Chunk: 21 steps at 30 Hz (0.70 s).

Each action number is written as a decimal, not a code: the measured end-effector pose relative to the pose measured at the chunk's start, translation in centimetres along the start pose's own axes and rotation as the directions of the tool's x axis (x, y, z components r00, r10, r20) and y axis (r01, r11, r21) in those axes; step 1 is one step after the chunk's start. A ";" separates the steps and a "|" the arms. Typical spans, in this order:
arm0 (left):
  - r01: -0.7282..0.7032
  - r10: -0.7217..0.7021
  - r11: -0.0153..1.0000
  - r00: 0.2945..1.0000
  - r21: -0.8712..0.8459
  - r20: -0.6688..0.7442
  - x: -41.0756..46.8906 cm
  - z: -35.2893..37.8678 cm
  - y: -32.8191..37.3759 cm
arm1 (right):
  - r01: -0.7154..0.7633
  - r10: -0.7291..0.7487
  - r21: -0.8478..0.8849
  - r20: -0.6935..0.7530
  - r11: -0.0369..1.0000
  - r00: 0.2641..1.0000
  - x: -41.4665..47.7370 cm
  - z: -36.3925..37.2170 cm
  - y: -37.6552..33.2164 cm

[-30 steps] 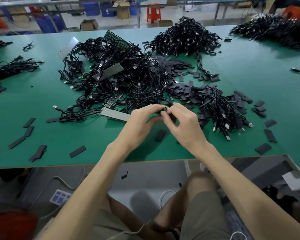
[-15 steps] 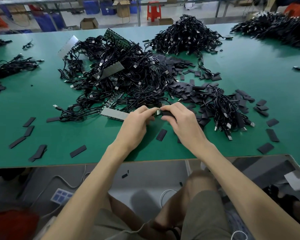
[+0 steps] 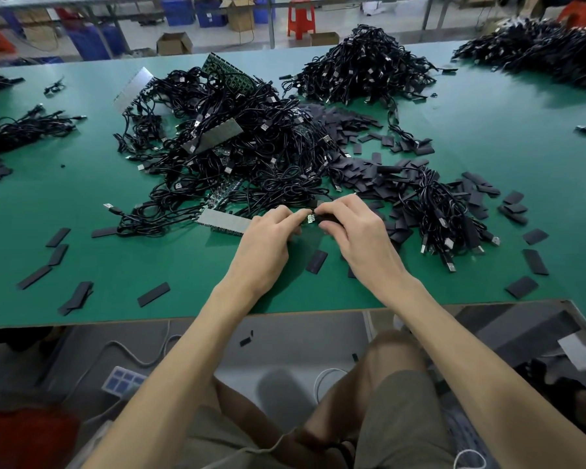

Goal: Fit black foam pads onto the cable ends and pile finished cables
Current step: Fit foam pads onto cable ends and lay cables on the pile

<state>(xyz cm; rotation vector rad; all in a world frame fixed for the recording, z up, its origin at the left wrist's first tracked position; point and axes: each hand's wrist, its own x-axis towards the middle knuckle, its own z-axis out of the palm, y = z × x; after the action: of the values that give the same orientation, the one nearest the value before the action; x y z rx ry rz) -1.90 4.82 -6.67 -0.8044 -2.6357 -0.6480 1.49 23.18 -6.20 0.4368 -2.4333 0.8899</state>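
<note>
My left hand (image 3: 268, 238) and my right hand (image 3: 356, 231) meet low over the green table (image 3: 190, 265), just in front of a big tangle of black cables (image 3: 237, 157). Between the fingertips shows a small cable end (image 3: 310, 218) with pale contacts. My left fingers pinch that end. My right fingers pinch a black foam pad (image 3: 329, 217) against it. Loose black foam pads (image 3: 359, 174) lie heaped beyond my right hand. A bundle of cables (image 3: 444, 211) lies to the right.
A single pad (image 3: 317, 261) lies under my hands, others scatter at the left (image 3: 153, 294) and right (image 3: 535, 261). More cable piles sit at the back (image 3: 366, 66), far right (image 3: 538, 49) and far left (image 3: 24, 128). Grey strips (image 3: 222, 220) poke from the tangle. The table's front edge runs below my wrists.
Both hands have moved down and away from me, from a raised position to just above the table beside the tangle. They stay joined on the cable end and pad.
</note>
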 end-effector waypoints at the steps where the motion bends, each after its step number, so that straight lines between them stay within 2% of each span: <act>1: 0.001 -0.001 1.000 1.000 0.004 0.000 0.0 0.0 0.0 | 0.001 -0.001 0.000 -0.004 1.000 1.000 0.0 0.0 0.0; 12: 0.027 -0.027 0.999 1.000 0.030 -0.001 0.0 0.2 0.1 | -0.012 0.012 -0.003 -0.022 1.000 1.000 -0.1 0.2 0.4; 18: 0.031 -0.031 0.999 1.000 0.034 0.002 -0.1 0.2 0.1 | -0.043 0.044 0.052 -0.013 0.998 0.999 -0.1 0.5 0.7; 21: 0.029 -0.030 0.999 1.000 0.031 0.004 -0.1 0.2 0.1 | -0.024 0.024 0.014 -0.005 1.000 1.000 0.0 0.6 0.8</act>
<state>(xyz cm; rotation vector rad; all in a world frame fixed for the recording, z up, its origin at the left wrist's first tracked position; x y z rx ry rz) -1.76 4.96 -6.86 -0.7605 -2.6598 -0.6122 0.91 23.41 -7.02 0.4108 -2.4334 0.9176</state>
